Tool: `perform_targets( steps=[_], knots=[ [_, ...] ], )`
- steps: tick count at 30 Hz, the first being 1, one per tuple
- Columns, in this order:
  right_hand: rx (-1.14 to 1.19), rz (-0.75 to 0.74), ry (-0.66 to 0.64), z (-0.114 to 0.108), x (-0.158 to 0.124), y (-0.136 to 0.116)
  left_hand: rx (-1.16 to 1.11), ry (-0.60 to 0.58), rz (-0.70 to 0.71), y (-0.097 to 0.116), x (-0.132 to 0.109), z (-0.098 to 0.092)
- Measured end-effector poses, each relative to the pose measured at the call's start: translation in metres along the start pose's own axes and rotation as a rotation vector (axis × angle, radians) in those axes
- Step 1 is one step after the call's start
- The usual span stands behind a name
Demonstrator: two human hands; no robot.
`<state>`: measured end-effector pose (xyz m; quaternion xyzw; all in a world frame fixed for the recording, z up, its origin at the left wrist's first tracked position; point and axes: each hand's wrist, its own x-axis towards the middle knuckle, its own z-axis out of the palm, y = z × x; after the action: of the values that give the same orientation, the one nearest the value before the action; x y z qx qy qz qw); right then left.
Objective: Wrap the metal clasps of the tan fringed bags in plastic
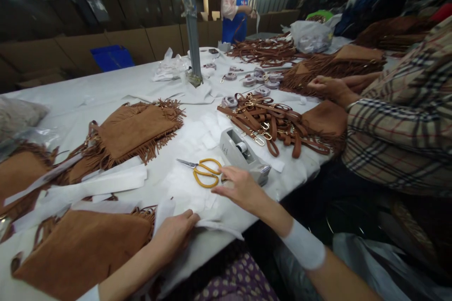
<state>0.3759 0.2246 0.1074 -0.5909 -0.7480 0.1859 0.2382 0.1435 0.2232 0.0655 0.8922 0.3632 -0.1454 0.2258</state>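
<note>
My left hand (178,233) is at the table's front edge, fingers closed at one end of a thin white strip (222,228). What kind of material the strip is, I cannot tell. Beside it lies a brown suede-like fringed bag (88,244) with white sheeting tucked along its top. Over the table, my right hand (243,190) has its thumb and forefinger curved and apart, close to the yellow handles of the scissors (206,172); contact is unclear. Just behind that hand stands a grey tape dispenser (243,153) with a roll in it.
Another fringed bag (137,129) lies further back, left of a heap of brown straps (268,124) with gold clasps. A metal post (192,23) rises from the table. At right, a co-worker's hand (330,87) is near fringed pieces; another person (235,7) stands behind.
</note>
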Motion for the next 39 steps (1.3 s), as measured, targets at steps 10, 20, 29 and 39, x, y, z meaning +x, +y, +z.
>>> perform_targets(
  steps=[10, 20, 29, 39],
  knots=[
    [-0.039, -0.082, 0.102, 0.058, -0.104, 0.002, -0.055, -0.008, 0.013, 0.001, 0.0, -0.006],
    [-0.108, -0.211, 0.133, 0.059, -0.1, 0.011, -0.295, 0.025, -0.044, 0.015, 0.011, -0.029],
    [-0.136, -0.34, 0.206, 0.059, -0.095, 0.023, -0.281, -0.097, -0.091, 0.01, 0.033, -0.041],
    [-0.019, -0.374, 0.069, 0.052, -0.089, 0.0, -0.033, -0.128, -0.027, 0.022, 0.038, -0.047]
  ],
)
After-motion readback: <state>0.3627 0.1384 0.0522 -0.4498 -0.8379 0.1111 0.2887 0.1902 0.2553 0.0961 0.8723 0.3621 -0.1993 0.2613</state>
